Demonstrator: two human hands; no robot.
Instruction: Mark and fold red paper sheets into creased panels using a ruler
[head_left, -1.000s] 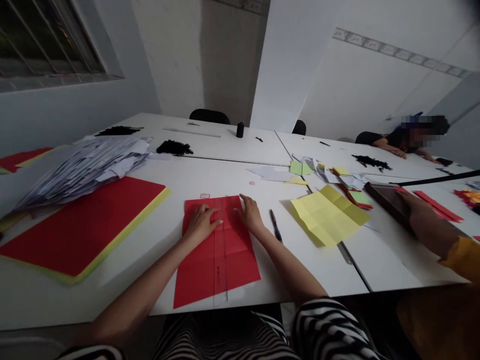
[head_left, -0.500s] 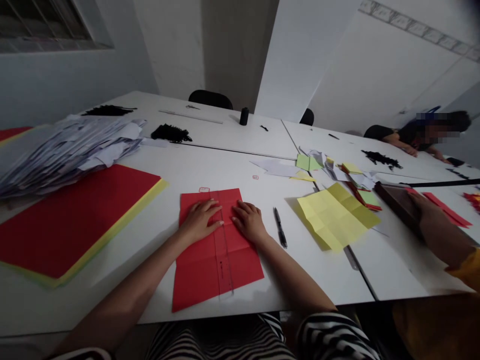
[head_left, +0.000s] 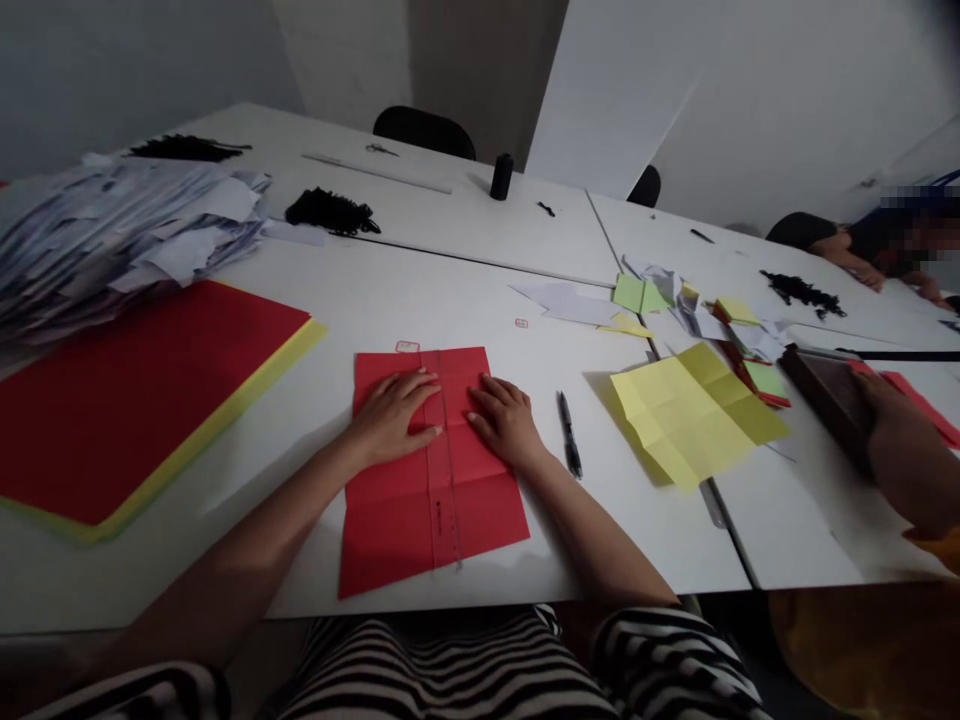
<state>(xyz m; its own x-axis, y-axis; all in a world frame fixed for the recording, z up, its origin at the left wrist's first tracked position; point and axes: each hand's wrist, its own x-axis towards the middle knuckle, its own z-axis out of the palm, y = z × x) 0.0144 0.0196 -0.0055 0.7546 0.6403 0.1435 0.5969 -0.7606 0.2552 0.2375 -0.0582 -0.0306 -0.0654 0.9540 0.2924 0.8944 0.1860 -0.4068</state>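
Red paper lies on the worktop, a clear ruler along its middle, markings unreadable. Left hand, spread, partly hides the ruler; right hand, spread, covers part of the paper's right edge.

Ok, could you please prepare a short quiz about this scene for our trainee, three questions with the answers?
1. What colour is the sheet under the clear ruler? A) green B) yellow C) red
2. True or false: the pen lies between that sheet and the creased yellow paper.
3. Which hand has fingertips on the ruler?

Key:
1. C
2. True
3. The left hand; the right hand has its fingertips on the sheet, beside the ruler.
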